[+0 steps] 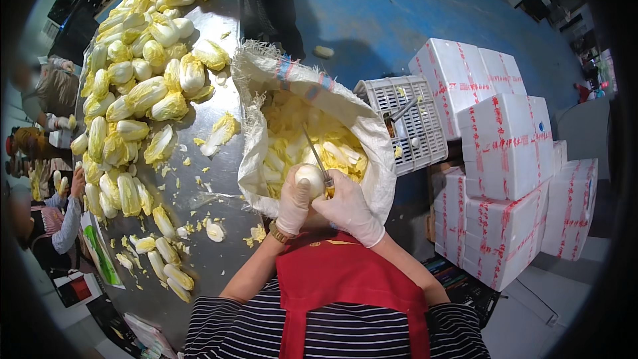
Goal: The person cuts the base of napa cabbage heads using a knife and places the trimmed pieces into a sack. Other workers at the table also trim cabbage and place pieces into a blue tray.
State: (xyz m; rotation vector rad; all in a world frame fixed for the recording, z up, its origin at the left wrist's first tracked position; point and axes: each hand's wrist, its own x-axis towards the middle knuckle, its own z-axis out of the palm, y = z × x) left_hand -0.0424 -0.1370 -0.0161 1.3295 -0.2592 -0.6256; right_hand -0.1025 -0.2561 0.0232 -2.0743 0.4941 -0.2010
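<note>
Gloved in white, my left hand (293,204) grips a napa cabbage (310,179) whose pale, rounded base faces me. My right hand (349,204), also gloved, holds a knife (314,149) by its yellowish handle, the narrow blade pointing up and away beside the cabbage. Both hands are over the near side of a wide-mouthed white woven sack (381,179). Loose yellow and white cabbage leaves (344,152) lie inside the sack. The far end of the held cabbage is hidden by its base and my hand.
To the left, a metal table (199,239) bears a heap of napa cabbages (144,70) and leaf scraps. A white plastic crate (423,119) with a knife on it stands right of the sack, before stacked taped foam boxes (503,149). Other people work around the table.
</note>
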